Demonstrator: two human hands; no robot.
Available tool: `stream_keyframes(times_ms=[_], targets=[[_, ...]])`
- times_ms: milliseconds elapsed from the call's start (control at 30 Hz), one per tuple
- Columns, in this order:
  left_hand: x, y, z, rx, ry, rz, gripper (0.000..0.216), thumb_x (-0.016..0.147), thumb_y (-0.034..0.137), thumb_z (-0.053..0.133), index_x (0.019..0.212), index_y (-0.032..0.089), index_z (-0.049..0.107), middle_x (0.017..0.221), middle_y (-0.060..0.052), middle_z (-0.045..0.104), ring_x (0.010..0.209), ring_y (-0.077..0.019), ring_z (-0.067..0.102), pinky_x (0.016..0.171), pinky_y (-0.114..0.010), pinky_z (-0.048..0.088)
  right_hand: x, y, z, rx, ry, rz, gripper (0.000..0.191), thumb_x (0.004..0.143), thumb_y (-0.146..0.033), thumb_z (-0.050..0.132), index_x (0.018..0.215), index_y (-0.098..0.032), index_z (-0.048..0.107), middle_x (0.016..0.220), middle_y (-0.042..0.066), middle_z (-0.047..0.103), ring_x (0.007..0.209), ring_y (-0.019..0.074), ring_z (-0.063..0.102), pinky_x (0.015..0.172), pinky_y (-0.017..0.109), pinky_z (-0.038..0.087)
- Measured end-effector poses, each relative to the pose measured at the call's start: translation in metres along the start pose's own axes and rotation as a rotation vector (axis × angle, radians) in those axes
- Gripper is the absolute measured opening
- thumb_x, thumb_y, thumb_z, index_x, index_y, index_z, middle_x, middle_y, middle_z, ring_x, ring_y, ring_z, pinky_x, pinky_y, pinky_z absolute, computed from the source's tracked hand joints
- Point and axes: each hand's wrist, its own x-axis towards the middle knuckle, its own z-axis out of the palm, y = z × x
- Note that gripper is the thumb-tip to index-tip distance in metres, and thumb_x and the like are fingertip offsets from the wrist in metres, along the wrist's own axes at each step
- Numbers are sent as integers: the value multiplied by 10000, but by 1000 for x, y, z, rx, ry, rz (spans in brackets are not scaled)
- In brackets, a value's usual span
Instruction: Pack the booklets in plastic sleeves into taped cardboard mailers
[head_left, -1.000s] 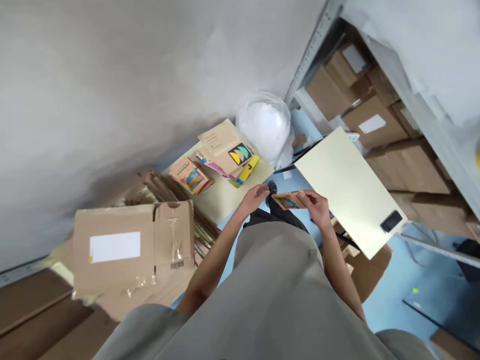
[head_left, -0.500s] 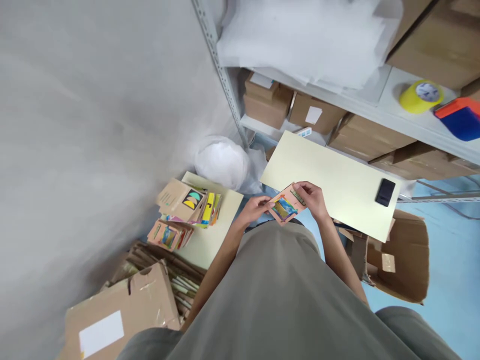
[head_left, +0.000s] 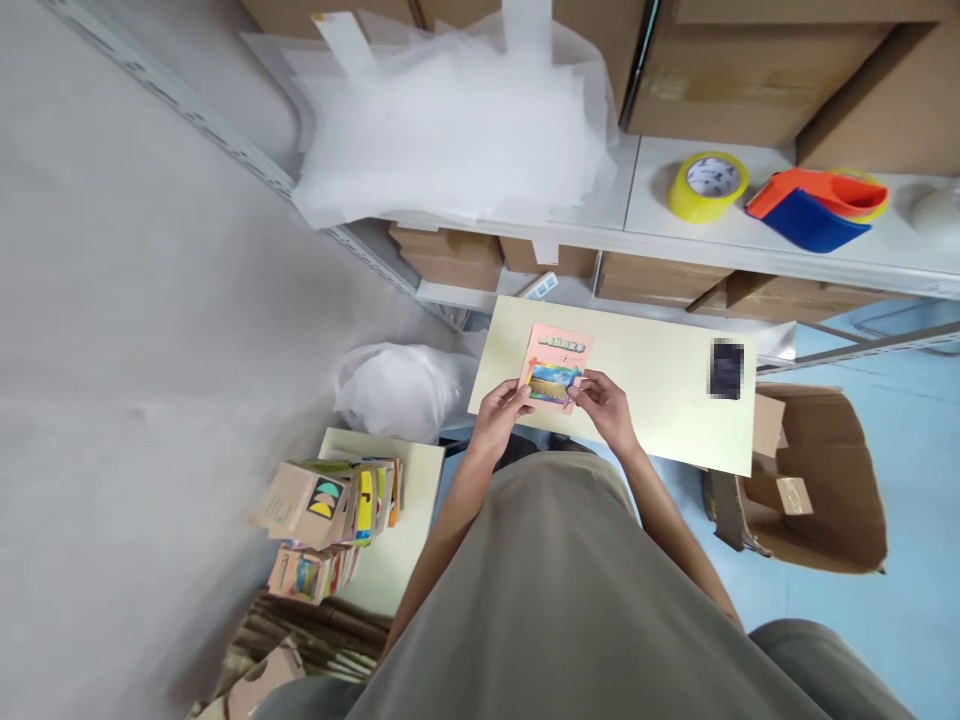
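Observation:
A pink booklet [head_left: 556,352] with a colourful landscape picture on its cover is held upright to my view between both hands. My left hand [head_left: 501,415] grips its lower left edge, thumb on the front. On the lower right edge, the thumb and fingers of my right hand [head_left: 606,408] pinch it. Below and behind the booklet lies a pale yellow tabletop [head_left: 645,390]. Stacks of booklets [head_left: 322,505] stand on a second pale board [head_left: 405,530] to the left, one pink cover among them resembling the held one.
A dark phone-like object [head_left: 726,369] lies at the table's right end. An open cardboard box [head_left: 832,480] stands on the floor at right. The shelf [head_left: 637,215] ahead carries a yellow tape roll [head_left: 705,187], an orange and blue tape dispenser [head_left: 817,205] and white plastic sheets [head_left: 450,120].
The booklet has turned from tilted to nearly straight and moved forward over the table. Both hands now hold its lower side edges. My view has shifted to the right.

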Motion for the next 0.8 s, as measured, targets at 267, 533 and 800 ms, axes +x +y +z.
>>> stream_keyframes(times_ms=[267,533,800], targets=[[13,7,15,-19,-7,-50,595,781,691,963,1088,214,783,1148,-77,810,1075,-224,762,952,-356,646,11,-2,-2,-88,132,-80,771,925,-739,830,1503,-269,628,1130,90,828,855,245,783,836,412,667],[14,15,41,5,51,20,574,792,631,967,1156,202,850,1254,-109,851,1222,-311,791,1094,-479,659,9,-17,3,-553,273,-378,324,1117,-526,629,1227,-314,847,1515,131,757,1431,378,675,1240,628,557],[-4,4,62,252,-40,380,341,1006,499,826,1251,270,893,1375,-94,831,1317,-312,775,1221,-506,602,1,-37,16,-326,159,-148,636,963,-702,805,1421,-263,748,1255,135,866,976,334,845,867,468,708]])
